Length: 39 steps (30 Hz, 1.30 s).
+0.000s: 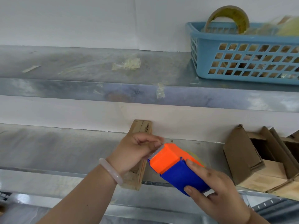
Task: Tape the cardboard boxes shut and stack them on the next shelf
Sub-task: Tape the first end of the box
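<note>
The right hand (215, 191) grips the blue body of an orange-and-blue tape dispenser (174, 165), fingers curled round it. At the dispenser's serrated blade the left hand (134, 151), with a pale bangle (111, 173) at its wrist, has its fingertips pinched together, probably on the tape end, though blur hides it. Just left of the dispenser, a narrow closed cardboard box (142, 126) lies under that hand. Open cardboard boxes (239, 152) stand to the dispenser's right. A blue basket (242, 62) of tape rolls sits above it.
</note>
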Each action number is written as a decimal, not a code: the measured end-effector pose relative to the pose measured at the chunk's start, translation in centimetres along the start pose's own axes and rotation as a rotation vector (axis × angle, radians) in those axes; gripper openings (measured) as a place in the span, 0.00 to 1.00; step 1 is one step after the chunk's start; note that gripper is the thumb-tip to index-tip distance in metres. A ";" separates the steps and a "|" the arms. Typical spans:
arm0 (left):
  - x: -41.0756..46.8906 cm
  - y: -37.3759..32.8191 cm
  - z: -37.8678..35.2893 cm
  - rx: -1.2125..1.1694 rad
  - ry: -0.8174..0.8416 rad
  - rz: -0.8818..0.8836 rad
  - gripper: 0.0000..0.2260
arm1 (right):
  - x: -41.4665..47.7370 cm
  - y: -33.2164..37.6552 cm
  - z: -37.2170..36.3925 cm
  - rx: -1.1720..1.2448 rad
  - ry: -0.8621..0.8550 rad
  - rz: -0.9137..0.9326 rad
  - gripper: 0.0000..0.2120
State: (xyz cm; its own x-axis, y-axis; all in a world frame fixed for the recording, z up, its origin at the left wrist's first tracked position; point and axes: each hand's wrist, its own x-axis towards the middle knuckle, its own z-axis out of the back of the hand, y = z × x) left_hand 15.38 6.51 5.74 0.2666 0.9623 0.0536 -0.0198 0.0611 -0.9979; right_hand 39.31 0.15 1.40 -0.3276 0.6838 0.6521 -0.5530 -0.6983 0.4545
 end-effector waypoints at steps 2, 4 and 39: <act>-0.3 -0.3 0.2 -0.024 0.008 -0.052 0.06 | -0.2 -0.6 -0.3 -0.117 -0.019 0.132 0.24; -0.7 -0.6 0.2 0.004 0.042 -0.104 0.06 | -0.4 -1.3 -0.3 -0.200 -0.032 0.232 0.24; -1.0 0.0 -0.5 0.061 -0.187 0.093 0.15 | 0.3 -0.2 -0.6 0.067 0.214 -0.133 0.33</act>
State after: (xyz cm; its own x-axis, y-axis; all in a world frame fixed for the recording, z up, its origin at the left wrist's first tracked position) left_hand 15.58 5.38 5.72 0.0781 0.9966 -0.0270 -0.0957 -0.0195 -0.9952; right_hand 38.87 0.63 1.17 -0.4140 0.7947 0.4440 -0.5523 -0.6070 0.5714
